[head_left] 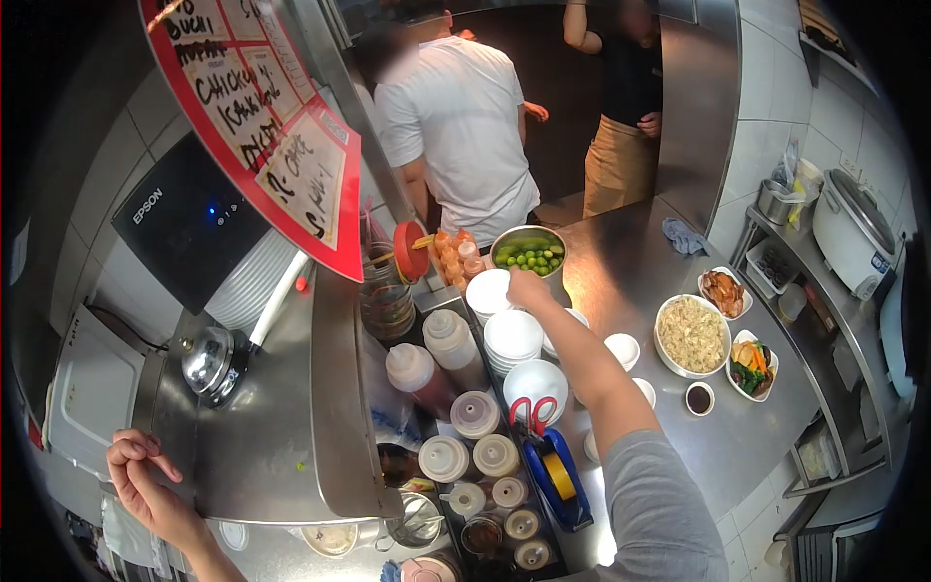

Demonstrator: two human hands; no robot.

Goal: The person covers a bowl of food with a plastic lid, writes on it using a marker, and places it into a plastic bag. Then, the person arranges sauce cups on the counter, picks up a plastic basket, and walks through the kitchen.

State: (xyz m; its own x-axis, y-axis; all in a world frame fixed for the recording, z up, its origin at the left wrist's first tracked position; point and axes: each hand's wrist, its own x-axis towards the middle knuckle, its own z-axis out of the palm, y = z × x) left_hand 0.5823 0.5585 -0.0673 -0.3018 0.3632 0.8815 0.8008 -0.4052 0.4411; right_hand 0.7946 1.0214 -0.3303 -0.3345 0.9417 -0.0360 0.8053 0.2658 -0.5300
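My right hand (525, 288) reaches forward to the near rim of a metal pot (555, 281) that holds small green citrus fruits (532, 259). Its fingertips are hidden, so whether it holds anything does not show. Stacks of white bowls (513, 335) stand just below that hand. My left hand (142, 475) is raised at the lower left, near the steel counter's edge, with fingers partly curled, apart and empty. On the right of the counter are a bowl of fried rice (691, 335), a meat dish (723, 293), a vegetable dish (753, 367) and a small cup of dark sauce (699, 398).
Squeeze bottles (452, 339) and a blue tape dispenser (557, 477) with red-handled scissors (532, 414) line the middle. A call bell (209, 365) and black printer (189, 218) are left. Two people (465, 126) stand beyond the counter. A rice cooker (853, 228) sits right.
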